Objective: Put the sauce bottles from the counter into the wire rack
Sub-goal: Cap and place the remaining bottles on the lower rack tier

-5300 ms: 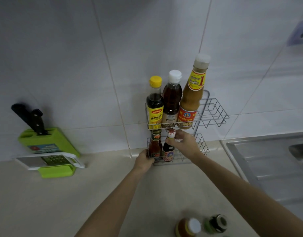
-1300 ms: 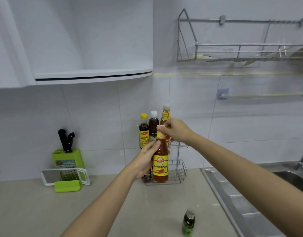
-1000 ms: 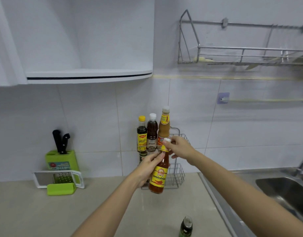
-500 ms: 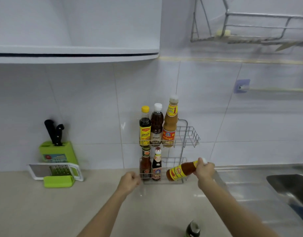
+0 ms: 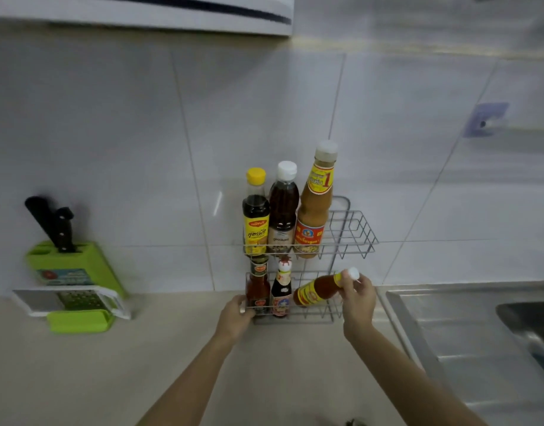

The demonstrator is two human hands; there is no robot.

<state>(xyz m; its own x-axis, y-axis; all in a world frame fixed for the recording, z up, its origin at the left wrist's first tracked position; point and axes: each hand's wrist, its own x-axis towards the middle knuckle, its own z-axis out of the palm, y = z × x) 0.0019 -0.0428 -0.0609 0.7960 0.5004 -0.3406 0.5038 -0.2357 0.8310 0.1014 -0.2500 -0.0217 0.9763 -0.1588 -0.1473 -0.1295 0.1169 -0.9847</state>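
Observation:
A two-tier wire rack (image 5: 353,232) stands on the counter against the tiled wall. Its upper tier holds three tall bottles (image 5: 283,210); its lower tier holds two small dark bottles (image 5: 269,290) at the left. My right hand (image 5: 357,298) grips the neck of a red chili sauce bottle (image 5: 315,292) with a yellow label and white cap. The bottle is tilted nearly sideways, its base inside the lower tier beside the small bottles. My left hand (image 5: 235,316) holds the rack's lower left front corner.
A green knife block (image 5: 69,265) with black-handled knives and a white and green grater (image 5: 71,304) sit at the left on the counter. A steel sink (image 5: 480,327) lies to the right. A dark bottle cap (image 5: 353,422) shows at the bottom edge.
My right hand has pushed the tilted chili sauce bottle further into the lower tier. My left hand has moved from the counter onto the rack's lower left corner. The view has come closer.

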